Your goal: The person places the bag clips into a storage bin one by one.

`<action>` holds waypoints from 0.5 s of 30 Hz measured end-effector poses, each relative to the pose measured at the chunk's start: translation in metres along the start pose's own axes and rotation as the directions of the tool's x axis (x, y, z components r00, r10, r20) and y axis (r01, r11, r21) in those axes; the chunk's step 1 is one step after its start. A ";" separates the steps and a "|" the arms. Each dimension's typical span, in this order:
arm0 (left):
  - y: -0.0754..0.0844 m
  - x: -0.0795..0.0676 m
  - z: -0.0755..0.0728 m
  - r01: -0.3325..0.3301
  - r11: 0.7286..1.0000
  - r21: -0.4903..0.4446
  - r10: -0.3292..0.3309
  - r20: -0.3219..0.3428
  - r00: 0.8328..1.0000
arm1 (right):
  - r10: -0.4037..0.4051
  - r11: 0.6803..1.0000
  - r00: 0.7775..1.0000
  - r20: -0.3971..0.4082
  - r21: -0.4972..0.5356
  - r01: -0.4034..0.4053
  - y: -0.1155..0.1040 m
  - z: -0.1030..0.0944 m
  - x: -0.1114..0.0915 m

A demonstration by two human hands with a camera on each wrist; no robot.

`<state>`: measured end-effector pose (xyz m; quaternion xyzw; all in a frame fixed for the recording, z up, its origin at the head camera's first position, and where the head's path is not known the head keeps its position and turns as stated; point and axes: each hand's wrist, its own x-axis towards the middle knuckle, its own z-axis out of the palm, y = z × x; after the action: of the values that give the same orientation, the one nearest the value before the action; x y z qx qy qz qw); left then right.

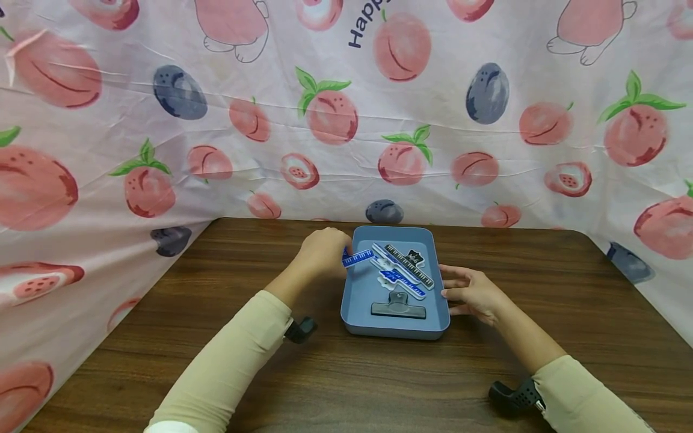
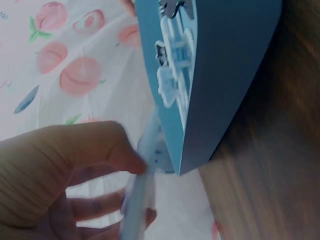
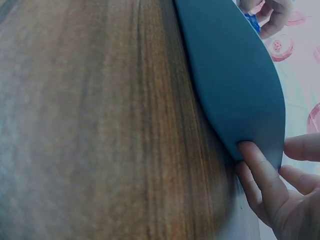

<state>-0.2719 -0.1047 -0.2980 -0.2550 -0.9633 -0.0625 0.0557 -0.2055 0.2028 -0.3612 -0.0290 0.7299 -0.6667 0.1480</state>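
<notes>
My left hand (image 1: 326, 249) pinches a blue clip (image 1: 358, 258) with a piano-key pattern, at the left rim of the grey-blue tray (image 1: 349, 313). Seen from the left wrist, its thumb and fingers grip the clip (image 2: 142, 185) beside the tray wall. My right hand (image 1: 476, 293) rests against the tray's right side; the right wrist view has its extended fingers (image 3: 260, 172) touching the outer wall (image 3: 235, 75) near a corner. Inside the tray lie a black piano-key clip (image 1: 406, 263), a blue piano-key clip (image 1: 406, 284) and a plain black clip (image 1: 399, 310).
The tray stands on a dark wood table (image 1: 335, 379), toward its back edge. A fruit-print cloth (image 1: 346, 168) hangs behind the table and along both sides. Black camera mounts (image 1: 300, 330) are on both wrists.
</notes>
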 end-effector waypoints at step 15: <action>0.030 0.030 0.005 0.105 0.993 -0.045 -0.103 0.044 0.994 | 0.000 1.000 1.000 -0.005 -0.001 0.000 0.001 0.000 0.001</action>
<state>-0.2832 -0.0635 -0.2959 -0.2068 -0.9745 -0.0828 0.0262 -0.2066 0.2027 -0.3619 -0.0274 0.7308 -0.6663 0.1459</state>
